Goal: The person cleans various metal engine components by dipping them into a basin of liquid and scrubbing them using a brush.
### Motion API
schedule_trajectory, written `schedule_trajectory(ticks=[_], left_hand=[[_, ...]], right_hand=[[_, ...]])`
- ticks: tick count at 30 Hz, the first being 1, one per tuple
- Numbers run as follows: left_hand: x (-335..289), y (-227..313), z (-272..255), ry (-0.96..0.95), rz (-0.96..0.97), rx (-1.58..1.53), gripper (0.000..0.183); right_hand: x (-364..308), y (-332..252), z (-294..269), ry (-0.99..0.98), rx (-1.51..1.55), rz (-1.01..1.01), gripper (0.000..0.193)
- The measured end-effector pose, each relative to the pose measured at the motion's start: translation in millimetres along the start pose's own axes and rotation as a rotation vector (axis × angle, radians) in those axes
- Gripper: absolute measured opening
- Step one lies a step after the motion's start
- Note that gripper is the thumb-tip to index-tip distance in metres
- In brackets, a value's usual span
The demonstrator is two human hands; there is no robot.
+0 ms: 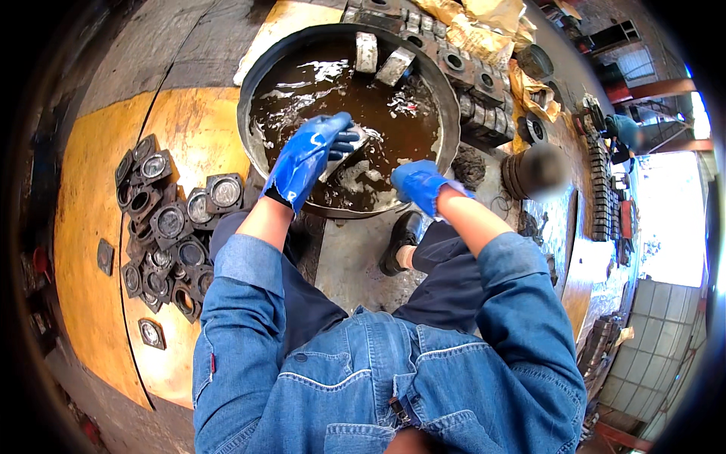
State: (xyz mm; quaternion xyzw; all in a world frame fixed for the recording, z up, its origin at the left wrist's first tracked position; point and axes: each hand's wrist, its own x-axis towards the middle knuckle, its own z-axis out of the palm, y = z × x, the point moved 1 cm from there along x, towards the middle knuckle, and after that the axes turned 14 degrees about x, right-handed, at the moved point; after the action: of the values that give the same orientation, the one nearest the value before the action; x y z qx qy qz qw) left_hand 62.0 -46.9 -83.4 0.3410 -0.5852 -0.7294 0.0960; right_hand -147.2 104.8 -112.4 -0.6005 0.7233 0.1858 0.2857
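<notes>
My left hand (311, 155), in a wet blue rubber glove, is over a large round metal basin (449, 125) of brown, foamy liquid. Its fingers are curved round a flat, pale-edged piece (333, 165), mostly hidden by the glove. Near the basin's front right rim is my right hand (420, 184), also gloved in blue. Its fingers are curled, and whatever may be in them is hidden. Two pale-faced metal blocks, one upright (366, 53) and one tilted (395, 66), rest at the basin's far edge.
To the left, a heap of square metal parts with round recesses (171, 222) lies on a yellow board (85, 227). Stacked metal blocks (456, 62) and crumpled yellow wrapping (481, 38) stand behind the basin. A cylindrical stack (516, 175) is at right. A person (625, 130) is farther off.
</notes>
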Motion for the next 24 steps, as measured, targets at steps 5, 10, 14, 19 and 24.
schedule_trajectory(ticks=[5,10,14,19,24], left_hand=[[-7,-2,13,0.006,0.022,0.132,0.045],[6,-29,6,-0.175,-0.010,-0.011,0.042],[-11,-6,26,-0.134,-0.120,0.070,0.057],[7,-7,23,-0.166,-0.071,-0.220,0.057],[10,0,9,0.043,0.001,-0.122,0.045]], right_hand=[[-24,-6,-32,0.037,-0.021,0.105,0.026],[-78,11,-100,0.150,0.282,0.216,0.026],[-86,62,-89,0.382,1.126,0.128,0.020],[-49,52,-49,0.249,1.768,-0.220,0.035],[-6,41,-13,0.177,1.879,-0.275,0.052]])
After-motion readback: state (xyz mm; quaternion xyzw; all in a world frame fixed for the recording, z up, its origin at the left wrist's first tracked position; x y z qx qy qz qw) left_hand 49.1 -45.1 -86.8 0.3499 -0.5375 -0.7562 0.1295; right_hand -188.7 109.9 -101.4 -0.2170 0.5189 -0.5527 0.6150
